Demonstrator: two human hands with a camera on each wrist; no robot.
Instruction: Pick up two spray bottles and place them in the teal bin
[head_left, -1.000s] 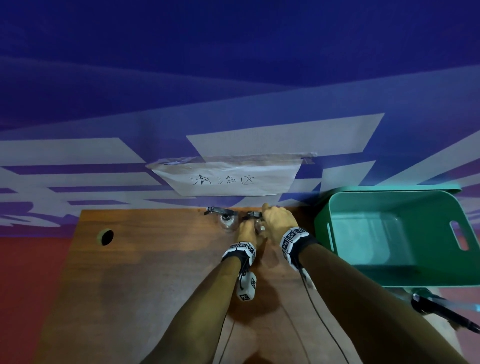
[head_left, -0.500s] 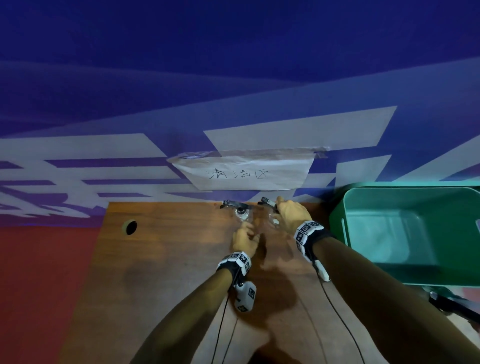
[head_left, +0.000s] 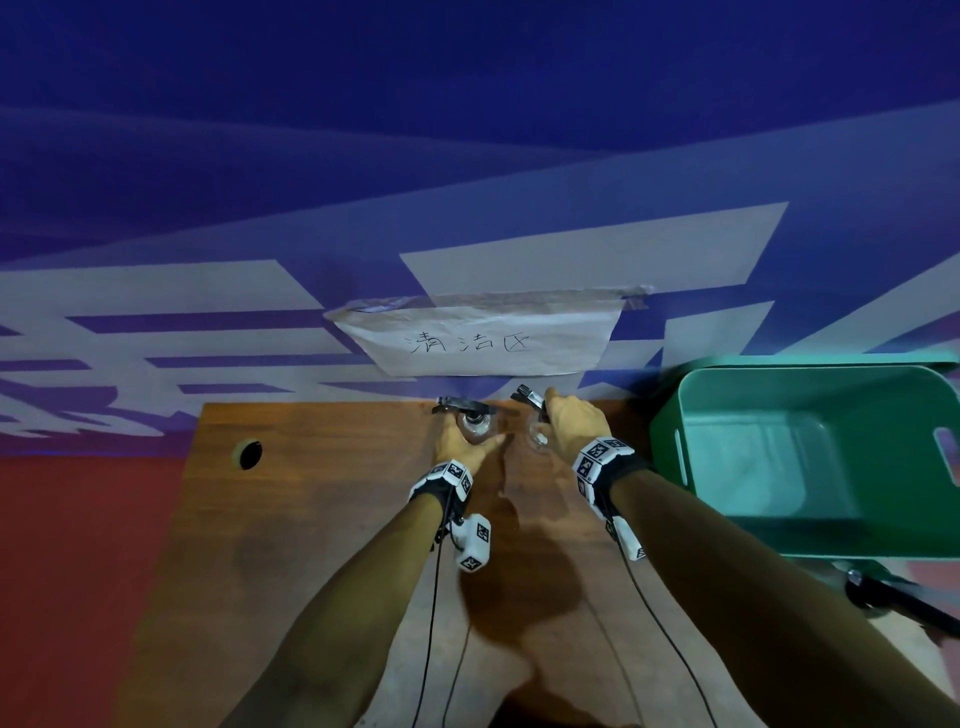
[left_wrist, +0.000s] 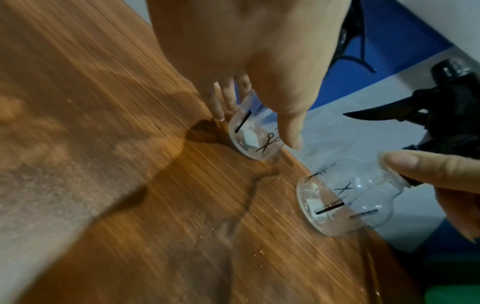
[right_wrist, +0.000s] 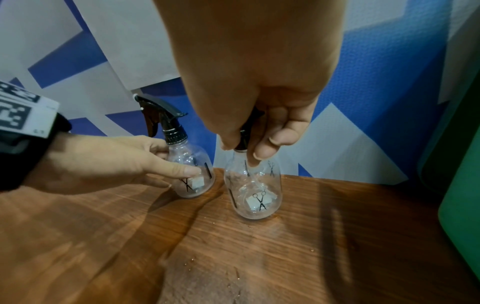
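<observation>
Clear plastic catches our eye first: two spray bottles stand just beside each other at the far edge of the wooden table (head_left: 322, 519), hard against the blue-and-white wall (head_left: 467, 156). We see the left hand (right_wrist: 103, 162) wrapped round the body of the left bottle (right_wrist: 193, 172), thumb pressed to its front, while the right hand (right_wrist: 259, 98) pinches the black neck of the right bottle (right_wrist: 255, 193) from above — both bottles upright, bases on the wood. To the right a green bin (head_left: 810, 457) sits close by the table's side edge; to the left and toward us the board lies open, with a round hole (head_left: 248, 454) near its far left corner.
</observation>
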